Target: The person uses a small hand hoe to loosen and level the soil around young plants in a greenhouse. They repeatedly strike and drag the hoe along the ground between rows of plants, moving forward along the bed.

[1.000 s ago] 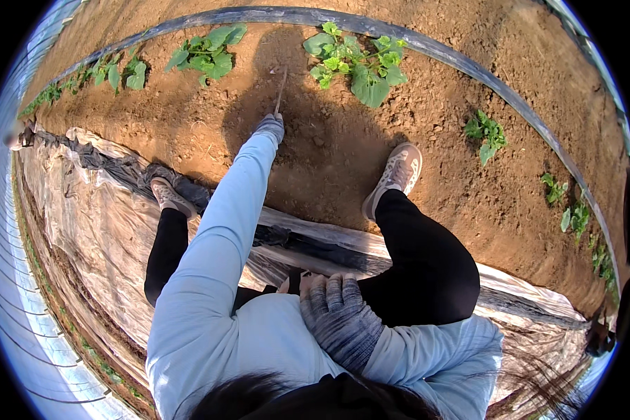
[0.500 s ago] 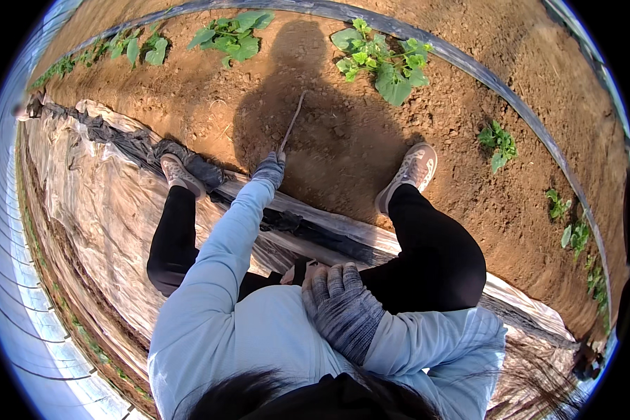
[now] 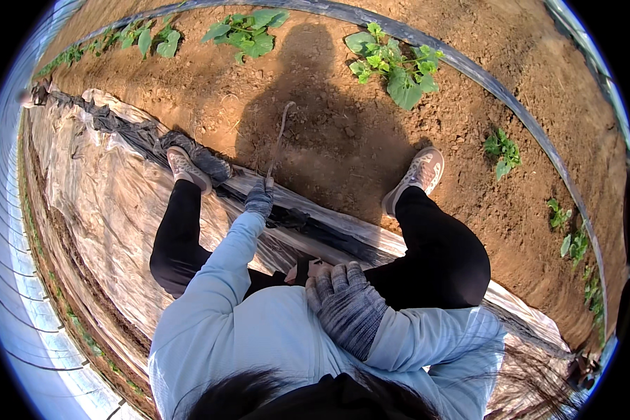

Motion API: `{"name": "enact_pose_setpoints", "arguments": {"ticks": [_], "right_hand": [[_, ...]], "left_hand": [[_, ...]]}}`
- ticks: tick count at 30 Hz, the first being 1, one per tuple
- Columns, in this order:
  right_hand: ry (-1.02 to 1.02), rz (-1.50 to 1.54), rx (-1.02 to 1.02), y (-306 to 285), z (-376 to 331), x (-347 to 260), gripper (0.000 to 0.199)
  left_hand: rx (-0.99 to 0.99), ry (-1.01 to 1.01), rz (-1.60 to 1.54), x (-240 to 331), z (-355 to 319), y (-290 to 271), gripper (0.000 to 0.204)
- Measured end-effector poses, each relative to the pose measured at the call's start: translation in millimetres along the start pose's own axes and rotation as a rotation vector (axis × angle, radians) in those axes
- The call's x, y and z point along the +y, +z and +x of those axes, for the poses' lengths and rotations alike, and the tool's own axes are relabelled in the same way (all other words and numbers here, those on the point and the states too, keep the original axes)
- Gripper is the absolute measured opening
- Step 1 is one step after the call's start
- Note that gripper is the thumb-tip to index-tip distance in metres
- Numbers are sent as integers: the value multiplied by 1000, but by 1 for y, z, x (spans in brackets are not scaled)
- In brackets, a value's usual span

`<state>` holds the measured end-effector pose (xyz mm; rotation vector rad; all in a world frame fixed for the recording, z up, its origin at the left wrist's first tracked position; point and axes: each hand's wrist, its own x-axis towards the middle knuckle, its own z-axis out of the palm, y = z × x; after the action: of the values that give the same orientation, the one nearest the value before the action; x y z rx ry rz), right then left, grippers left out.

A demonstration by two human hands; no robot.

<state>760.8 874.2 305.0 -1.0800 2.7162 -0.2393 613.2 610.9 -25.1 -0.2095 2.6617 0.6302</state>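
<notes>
My left hand (image 3: 260, 197), in a grey knit glove, is closed round the near end of a thin stick (image 3: 279, 141). The stick reaches forward over the shaded brown soil, and its far end bends over like a small hook. Whether its tip touches the ground I cannot tell. In a matching glove, my right hand (image 3: 348, 302) lies flat against my waist, fingers stretched out and nothing held. Ahead of the stick grow a leafy green plant (image 3: 248, 33) on the left and a larger one (image 3: 395, 66) on the right.
Wrinkled plastic sheeting (image 3: 98, 196) covers the ground at left and beneath me, edged by a bunched black strip (image 3: 129, 133). A grey hose-like line (image 3: 483, 77) curves beyond the plants. My shoes (image 3: 421, 171) stand apart at the soil's edge. Smaller seedlings (image 3: 502, 152) grow at right.
My left hand has drawn back toward me and slightly left, bringing the stick along with its tip nearer. The right hand stays at my waist. The whole view has shifted a little.
</notes>
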Motion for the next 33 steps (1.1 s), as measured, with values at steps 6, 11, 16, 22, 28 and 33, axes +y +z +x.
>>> {"name": "enact_pose_setpoints", "arguments": {"ticks": [6, 11, 16, 22, 28, 33], "right_hand": [[21, 40, -50, -1, 3, 7, 40], [37, 29, -76, -4, 12, 12, 41], [32, 48, -118, -8, 15, 14, 40], [36, 43, -79, -5, 9, 10, 40], [0, 35, -49, -10, -5, 6, 41], [3, 2, 21, -16, -23, 5, 41]], "left_hand": [[59, 8, 10, 30, 75, -13, 60], [1, 63, 126, 104, 132, -51, 60], [-116, -23, 200, 101, 150, -52, 60], [-87, -34, 216, 26, 117, -57, 63], [-45, -102, 178, 3, 74, -56, 62], [53, -106, 89, 0, 46, -39, 65]]}}
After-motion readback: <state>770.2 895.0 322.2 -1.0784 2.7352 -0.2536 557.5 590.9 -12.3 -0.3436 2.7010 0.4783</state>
